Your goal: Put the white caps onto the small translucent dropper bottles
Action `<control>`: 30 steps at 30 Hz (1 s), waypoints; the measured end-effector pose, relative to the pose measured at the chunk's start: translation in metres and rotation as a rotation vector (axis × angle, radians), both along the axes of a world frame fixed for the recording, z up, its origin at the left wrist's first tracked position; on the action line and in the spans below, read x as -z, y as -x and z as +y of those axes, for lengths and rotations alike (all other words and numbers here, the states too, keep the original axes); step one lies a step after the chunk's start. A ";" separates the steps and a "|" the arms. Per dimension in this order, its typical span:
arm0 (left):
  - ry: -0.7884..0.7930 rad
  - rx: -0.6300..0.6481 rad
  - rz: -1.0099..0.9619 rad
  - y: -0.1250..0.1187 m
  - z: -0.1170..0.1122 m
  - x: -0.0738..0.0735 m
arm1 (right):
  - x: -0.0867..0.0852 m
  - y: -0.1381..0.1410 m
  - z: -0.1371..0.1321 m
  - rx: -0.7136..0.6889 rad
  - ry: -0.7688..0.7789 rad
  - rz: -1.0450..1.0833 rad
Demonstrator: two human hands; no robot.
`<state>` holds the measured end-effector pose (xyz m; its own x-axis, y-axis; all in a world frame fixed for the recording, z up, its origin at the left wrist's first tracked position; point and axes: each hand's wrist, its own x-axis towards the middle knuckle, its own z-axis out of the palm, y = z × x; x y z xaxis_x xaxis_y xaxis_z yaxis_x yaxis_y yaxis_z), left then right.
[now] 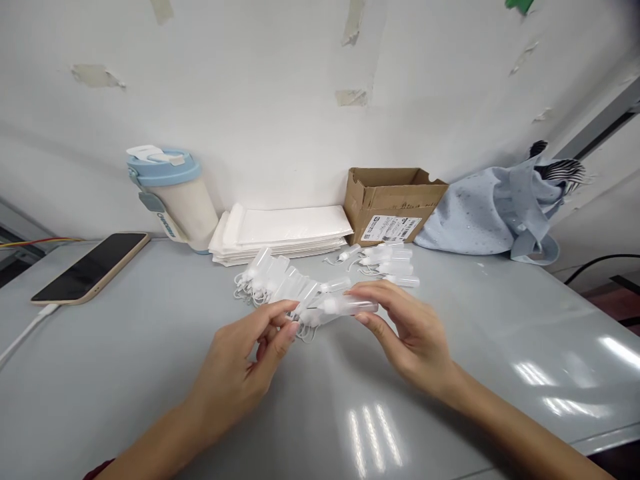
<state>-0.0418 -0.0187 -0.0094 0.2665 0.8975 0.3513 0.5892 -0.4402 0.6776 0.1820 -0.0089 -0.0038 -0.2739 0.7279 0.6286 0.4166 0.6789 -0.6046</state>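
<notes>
My right hand (407, 333) pinches a small clear plastic spray bottle (345, 307) held sideways above the grey table (150, 373). My left hand (240, 367) pinches the bottle's left end, at its white cap, with fingers curled. Just behind the hands lies a row of several like bottles (277, 280) with thin white cords. A second small group of bottles (387, 260) lies further back to the right.
A blue-lidded white cup (175, 197) stands at the back left, beside a stack of white bags (283, 230). An open cardboard box (393, 203) and a light blue cloth bag (500, 213) sit at the back right. A phone (93, 267) on a cable lies at the left.
</notes>
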 end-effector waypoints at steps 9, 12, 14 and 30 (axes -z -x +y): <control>-0.166 0.100 0.020 0.002 0.002 0.006 | 0.001 0.001 -0.003 -0.078 0.094 0.044; -0.164 0.156 0.015 0.003 0.003 0.010 | 0.003 0.002 -0.003 -0.106 0.119 0.055; -0.168 0.171 0.014 0.003 0.003 0.011 | 0.003 0.002 -0.003 -0.112 0.124 0.061; -0.249 0.182 0.068 0.003 0.003 0.012 | 0.003 0.003 -0.003 -0.098 0.067 0.005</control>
<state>-0.0447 -0.0160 -0.0213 0.4453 0.7216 0.5300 0.5254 -0.6900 0.4980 0.1787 -0.0123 -0.0066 -0.3431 0.7380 0.5811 0.3469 0.6745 -0.6517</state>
